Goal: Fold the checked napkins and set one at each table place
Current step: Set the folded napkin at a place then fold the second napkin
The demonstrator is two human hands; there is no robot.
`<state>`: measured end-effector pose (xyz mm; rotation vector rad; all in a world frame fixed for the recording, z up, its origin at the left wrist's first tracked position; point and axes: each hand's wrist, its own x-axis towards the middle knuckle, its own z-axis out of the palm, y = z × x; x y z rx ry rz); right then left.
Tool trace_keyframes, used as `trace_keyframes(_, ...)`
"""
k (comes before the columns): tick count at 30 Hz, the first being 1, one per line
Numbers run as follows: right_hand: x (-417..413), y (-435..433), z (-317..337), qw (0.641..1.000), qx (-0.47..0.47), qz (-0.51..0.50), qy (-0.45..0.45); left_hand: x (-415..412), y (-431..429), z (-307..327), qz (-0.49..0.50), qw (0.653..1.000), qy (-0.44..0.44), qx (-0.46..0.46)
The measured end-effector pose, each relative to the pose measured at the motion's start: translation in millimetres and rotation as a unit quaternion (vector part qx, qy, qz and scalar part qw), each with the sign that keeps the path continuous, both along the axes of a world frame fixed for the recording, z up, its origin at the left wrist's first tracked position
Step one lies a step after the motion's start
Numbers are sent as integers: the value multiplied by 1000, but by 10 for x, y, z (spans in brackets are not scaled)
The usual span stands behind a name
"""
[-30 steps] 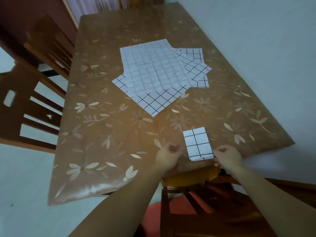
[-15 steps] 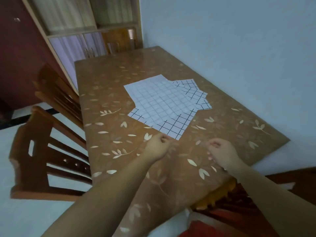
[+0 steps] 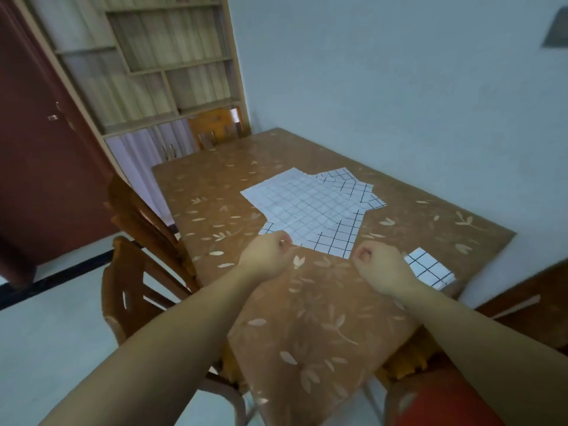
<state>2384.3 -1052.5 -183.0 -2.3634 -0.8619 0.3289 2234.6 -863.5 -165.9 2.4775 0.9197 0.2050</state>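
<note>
Checked napkins lie overlapped at the middle of the counter; one folded napkin sits by its near right edge. We hold our left grip and right grip above the near end, both curled together, empty.

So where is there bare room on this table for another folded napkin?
Bare tablecloth runs along the left edge beside the chairs, beyond the unfolded napkins, and nearest the camera. Crowded: the middle, and the folded napkin at right.
</note>
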Motion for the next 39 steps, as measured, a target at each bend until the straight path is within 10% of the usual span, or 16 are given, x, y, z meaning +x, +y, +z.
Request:
trace_keyframes(6,97,334,87,989,-88,14,-122,83,530,59,-55,986,87,134)
trace_keyframes(25,1644,2808,-1554,968,-236,-31,-76,2179,3033,-1606,-164,962,188,108)
trace_keyframes(39,2000,3286,-2278,957,-260,-84,-97,2813,3359,-2465,-84,993,65,55)
